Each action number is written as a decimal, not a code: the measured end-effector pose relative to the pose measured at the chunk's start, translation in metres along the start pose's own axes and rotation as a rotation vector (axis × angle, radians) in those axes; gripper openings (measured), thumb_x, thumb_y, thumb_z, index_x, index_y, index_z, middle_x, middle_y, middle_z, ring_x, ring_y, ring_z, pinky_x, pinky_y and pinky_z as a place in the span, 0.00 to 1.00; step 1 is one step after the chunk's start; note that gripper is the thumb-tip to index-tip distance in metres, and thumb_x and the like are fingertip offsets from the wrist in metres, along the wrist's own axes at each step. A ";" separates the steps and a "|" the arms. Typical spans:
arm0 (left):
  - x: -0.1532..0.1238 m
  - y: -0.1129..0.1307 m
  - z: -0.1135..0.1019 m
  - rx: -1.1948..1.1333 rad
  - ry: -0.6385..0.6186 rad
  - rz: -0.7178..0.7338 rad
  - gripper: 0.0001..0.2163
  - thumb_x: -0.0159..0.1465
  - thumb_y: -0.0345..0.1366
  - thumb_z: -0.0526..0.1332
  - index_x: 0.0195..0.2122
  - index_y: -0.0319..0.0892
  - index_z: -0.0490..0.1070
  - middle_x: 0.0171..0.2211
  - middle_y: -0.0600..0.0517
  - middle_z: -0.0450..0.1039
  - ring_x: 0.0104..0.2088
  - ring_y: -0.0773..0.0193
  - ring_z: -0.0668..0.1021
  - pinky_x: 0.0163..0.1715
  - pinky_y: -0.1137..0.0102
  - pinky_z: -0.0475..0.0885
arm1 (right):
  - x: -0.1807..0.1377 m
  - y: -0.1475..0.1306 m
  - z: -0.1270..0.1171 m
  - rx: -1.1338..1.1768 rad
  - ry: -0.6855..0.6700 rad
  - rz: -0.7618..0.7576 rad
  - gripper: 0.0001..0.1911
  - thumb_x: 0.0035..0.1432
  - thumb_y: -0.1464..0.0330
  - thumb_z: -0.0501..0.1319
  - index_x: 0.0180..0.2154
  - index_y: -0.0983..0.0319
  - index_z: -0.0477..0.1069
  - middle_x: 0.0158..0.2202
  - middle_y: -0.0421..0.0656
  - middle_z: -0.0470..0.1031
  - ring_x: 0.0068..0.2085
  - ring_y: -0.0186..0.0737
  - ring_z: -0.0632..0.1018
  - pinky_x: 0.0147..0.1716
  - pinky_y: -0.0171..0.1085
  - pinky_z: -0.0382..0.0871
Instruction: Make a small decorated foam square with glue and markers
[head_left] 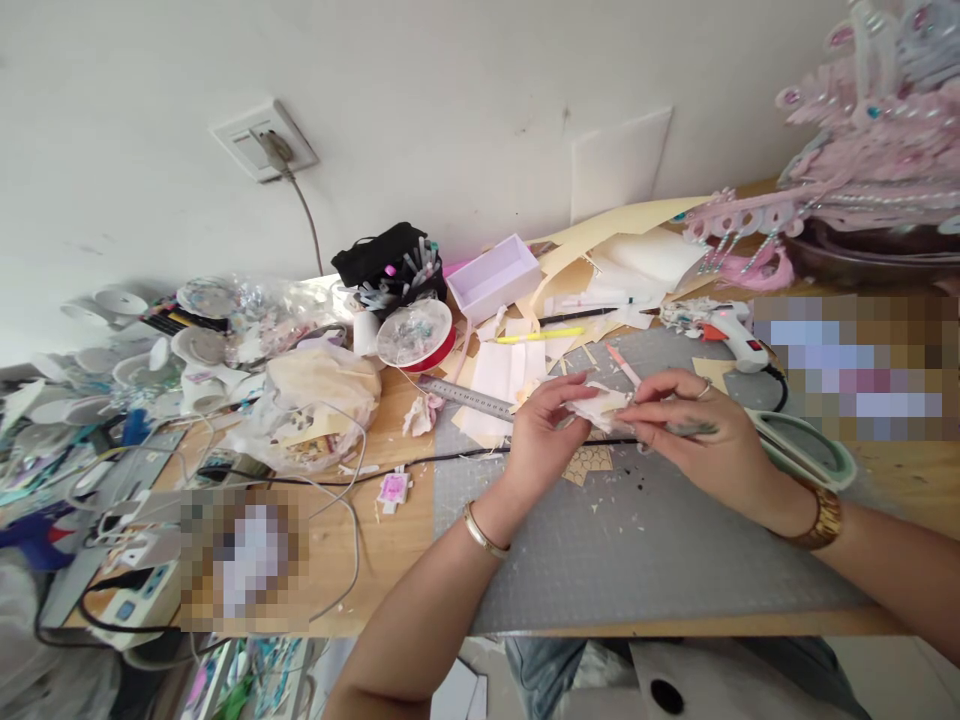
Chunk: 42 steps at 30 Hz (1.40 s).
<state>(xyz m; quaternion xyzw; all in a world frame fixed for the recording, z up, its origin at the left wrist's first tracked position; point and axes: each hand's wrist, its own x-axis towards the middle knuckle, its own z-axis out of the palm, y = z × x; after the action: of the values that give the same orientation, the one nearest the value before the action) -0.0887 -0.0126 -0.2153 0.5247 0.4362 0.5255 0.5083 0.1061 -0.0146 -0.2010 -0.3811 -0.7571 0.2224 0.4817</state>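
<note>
Above the grey cutting mat [570,560], my left hand [547,430] grips a small white piece [600,405], paper or fabric, between thumb and fingers. From the other side my right hand [697,430] pinches at the same piece's right edge with thumb and forefinger. Whether a tiny separate part sits in that pinch I cannot make out. Just beyond the hands lies a pink pen-like tool [622,366]. A patterned beige scrap [589,464] rests on the mat below them. Scissors with pale green handles [817,450] lie partly behind my right wrist.
A glue gun [731,335] stands at the back right. A steel ruler [469,397], a yellow pencil [540,336] and paper scraps lie behind my hands. Further back are a lilac box [496,277] and a ribbon spool [416,335]. Cables [352,520] cross the left side.
</note>
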 end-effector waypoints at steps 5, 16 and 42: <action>0.000 0.008 0.000 -0.046 -0.072 -0.169 0.11 0.51 0.31 0.71 0.37 0.41 0.79 0.42 0.46 0.80 0.44 0.58 0.80 0.47 0.63 0.75 | 0.006 0.002 0.000 0.329 0.020 0.562 0.15 0.48 0.49 0.72 0.31 0.52 0.83 0.39 0.43 0.77 0.37 0.40 0.77 0.28 0.36 0.70; 0.001 0.013 0.001 -0.324 -0.073 -0.452 0.19 0.45 0.38 0.78 0.36 0.39 0.76 0.32 0.53 0.79 0.31 0.67 0.77 0.36 0.69 0.73 | 0.016 -0.001 -0.002 0.985 0.070 1.300 0.18 0.31 0.65 0.81 0.29 0.58 0.83 0.30 0.37 0.79 0.30 0.30 0.75 0.22 0.28 0.69; 0.000 0.017 0.000 -0.338 -0.018 -0.475 0.21 0.43 0.36 0.79 0.37 0.40 0.75 0.32 0.53 0.81 0.31 0.66 0.79 0.39 0.68 0.72 | 0.015 -0.005 -0.005 0.628 -0.022 1.058 0.22 0.40 0.48 0.74 0.31 0.58 0.81 0.38 0.45 0.78 0.34 0.37 0.74 0.22 0.33 0.74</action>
<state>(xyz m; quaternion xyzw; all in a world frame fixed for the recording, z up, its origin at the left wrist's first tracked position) -0.0904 -0.0143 -0.1986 0.3203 0.4485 0.4523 0.7012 0.1049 -0.0059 -0.1867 -0.5428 -0.3688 0.6474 0.3877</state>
